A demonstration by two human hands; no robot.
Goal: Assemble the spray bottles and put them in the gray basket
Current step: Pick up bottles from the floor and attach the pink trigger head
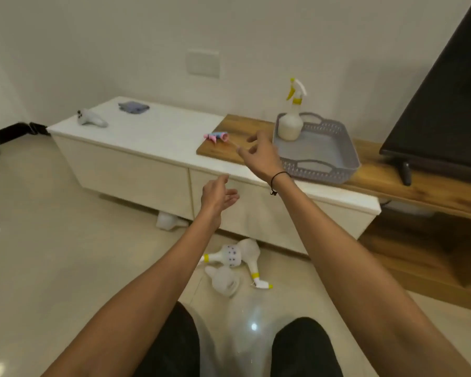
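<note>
Gray plastic made the basket, which sat on the brown wooden part of the tabletop at about 2 o'clock from the middle of the view. One spray bottle with a yellow and white top stood upright inside it, in the far left corner.

Both hands were up in the air and held nothing. The right hand hung just left of the basket, over the front edge of the tabletop, with its fingers loose and a little bent. A thin black band went round that wrist. The left hand floated lower, at 6 o'clock from the right hand, in front of the white cabinet doors, with its fingers spread and relaxed.

A pink and blue spray top lay on its side on the wood, at 10 o'clock from the right hand.

Down on the shiny floor, at 6 o'clock from the left hand, lay a little heap of bottles. Two had yellow rings at the neck. One more clear bottle lay there too, maybe without its top, but it was too blurry to be sure.

Far off at 10 o'clock, on the white part of the tabletop, sat a folded blue cloth and a small gray toy.
</note>
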